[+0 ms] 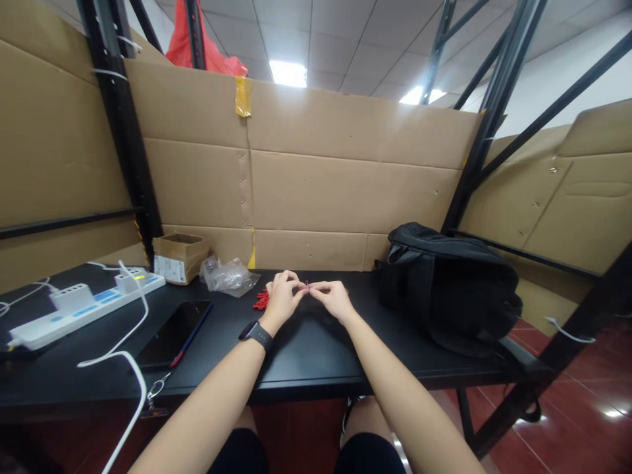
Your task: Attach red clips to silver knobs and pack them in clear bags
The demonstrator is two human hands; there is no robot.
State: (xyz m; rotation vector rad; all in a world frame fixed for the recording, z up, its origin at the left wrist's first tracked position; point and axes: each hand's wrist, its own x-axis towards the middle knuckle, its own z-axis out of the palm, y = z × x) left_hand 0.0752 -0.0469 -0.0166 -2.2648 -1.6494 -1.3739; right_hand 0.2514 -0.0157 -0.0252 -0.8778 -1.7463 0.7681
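My left hand [285, 294], with a dark watch on its wrist, is over the middle of the black table [316, 355]. Its thumb and fingers pinch a tiny reddish piece [307, 284]. From the other side my right hand [334, 297] pinches at the same small piece, fingertips nearly touching those of the left. The piece is too small to make out in detail. Several small red pieces [261, 300] lie in a pile just left of my left hand, which partly hides them.
A crumpled clear plastic bag [230, 276] and an open cardboard box [181, 257] stand at the back left. Nearer are a dark phone [176, 332], a white power strip [89, 309] and white cables. A black backpack [447, 289] fills the right side. Cardboard walls enclose the back.
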